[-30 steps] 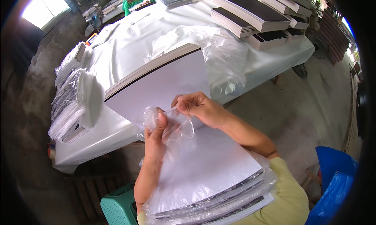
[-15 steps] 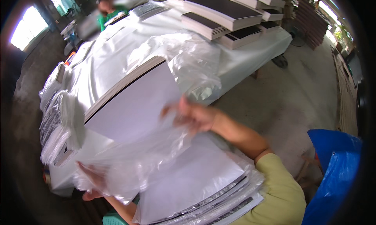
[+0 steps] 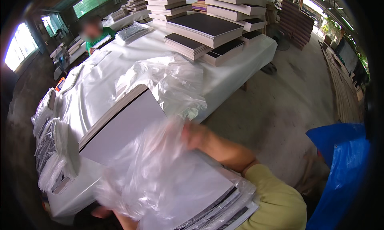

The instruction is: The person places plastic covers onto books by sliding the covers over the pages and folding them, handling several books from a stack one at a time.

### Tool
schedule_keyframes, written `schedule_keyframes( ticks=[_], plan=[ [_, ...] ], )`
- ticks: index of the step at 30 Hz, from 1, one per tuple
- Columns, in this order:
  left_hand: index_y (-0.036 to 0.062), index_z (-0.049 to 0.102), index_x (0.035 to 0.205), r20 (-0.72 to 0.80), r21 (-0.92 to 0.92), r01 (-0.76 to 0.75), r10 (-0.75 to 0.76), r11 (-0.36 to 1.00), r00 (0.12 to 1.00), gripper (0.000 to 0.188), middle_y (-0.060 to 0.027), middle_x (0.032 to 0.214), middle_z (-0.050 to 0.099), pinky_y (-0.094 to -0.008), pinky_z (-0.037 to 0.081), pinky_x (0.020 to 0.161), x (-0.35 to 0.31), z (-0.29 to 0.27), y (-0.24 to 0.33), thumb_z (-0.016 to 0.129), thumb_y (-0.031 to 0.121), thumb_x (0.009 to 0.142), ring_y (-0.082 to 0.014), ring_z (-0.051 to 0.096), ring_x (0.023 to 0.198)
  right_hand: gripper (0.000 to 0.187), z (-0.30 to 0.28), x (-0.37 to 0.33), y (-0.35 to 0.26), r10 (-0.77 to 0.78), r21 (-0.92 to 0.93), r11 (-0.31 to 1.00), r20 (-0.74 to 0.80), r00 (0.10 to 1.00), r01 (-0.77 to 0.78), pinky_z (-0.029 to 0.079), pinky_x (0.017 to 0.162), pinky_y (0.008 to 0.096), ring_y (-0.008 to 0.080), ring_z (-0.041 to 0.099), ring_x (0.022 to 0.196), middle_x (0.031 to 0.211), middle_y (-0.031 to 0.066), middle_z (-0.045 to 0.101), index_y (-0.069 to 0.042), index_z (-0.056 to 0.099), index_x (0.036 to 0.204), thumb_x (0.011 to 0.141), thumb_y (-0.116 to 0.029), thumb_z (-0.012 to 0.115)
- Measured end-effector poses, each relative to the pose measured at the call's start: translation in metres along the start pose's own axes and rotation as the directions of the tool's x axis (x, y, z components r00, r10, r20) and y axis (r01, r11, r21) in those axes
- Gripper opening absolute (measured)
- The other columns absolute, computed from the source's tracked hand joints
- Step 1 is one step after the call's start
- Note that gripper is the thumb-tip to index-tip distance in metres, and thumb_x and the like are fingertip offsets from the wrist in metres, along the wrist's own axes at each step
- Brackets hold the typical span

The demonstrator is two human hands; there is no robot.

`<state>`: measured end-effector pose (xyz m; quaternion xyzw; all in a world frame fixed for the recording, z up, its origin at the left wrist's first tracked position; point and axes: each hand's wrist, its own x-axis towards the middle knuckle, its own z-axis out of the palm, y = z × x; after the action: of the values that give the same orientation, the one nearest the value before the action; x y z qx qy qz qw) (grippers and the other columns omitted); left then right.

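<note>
A crumpled clear plastic bag, blurred by motion, spreads between my two hands. At its upper right end is my right hand, touching the plastic, its fingers smeared. My left hand is low at the bag's lower left edge, mostly hidden by plastic. Under the bag, close to my body, lies a pile of flat white sheets or panels in clear plastic with dark edges. Just beyond, a stack of white-topped panels with a dark line along its edge rests on the covered table.
Loose clear plastic lies beyond the stack. Plastic-wrapped bundles line the left edge. Black-topped thick panels are piled at the far right. A person in green is at the far left. A blue tarp hangs at right.
The bag has been lifted and bunched upward near my right hand. My left hand has dropped lower and is more hidden. The view has tilted up, showing more of the room.
</note>
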<state>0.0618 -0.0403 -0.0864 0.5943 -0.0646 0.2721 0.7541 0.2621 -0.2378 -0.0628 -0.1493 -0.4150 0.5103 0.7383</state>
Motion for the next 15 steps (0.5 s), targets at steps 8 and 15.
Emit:
schedule_keyframes(
  ticks=[8,15],
  plan=[
    [-0.0030,0.049,0.104,0.019,-0.242,-0.067,0.074,0.968,0.997,0.058,-0.0089,0.087,0.057,-0.0291,0.049,0.063,-0.028,-0.034,0.037,0.076,0.014,0.056,-0.0170,0.058,0.070,0.046,0.013,0.008,0.016,0.107,0.444,0.867,0.273,0.956,-0.224,0.044,0.058,0.0275,0.0150,0.054,0.063,0.075,0.0071,0.057,-0.007,0.039,0.123,0.086,-0.030,0.052],
    [-0.0029,0.046,0.108,-0.065,-0.211,-0.019,0.006,0.977,0.998,0.062,-0.0083,0.089,0.055,-0.0296,0.050,0.065,-0.047,-0.053,0.058,0.075,0.012,0.056,-0.0165,0.057,0.072,0.018,0.022,0.009,0.006,0.292,-0.246,0.916,-0.134,0.947,-0.317,0.049,0.070,0.0293,0.0192,0.060,0.077,0.085,0.0096,0.062,-0.002,0.059,0.092,0.074,-0.003,0.062]
  ],
)
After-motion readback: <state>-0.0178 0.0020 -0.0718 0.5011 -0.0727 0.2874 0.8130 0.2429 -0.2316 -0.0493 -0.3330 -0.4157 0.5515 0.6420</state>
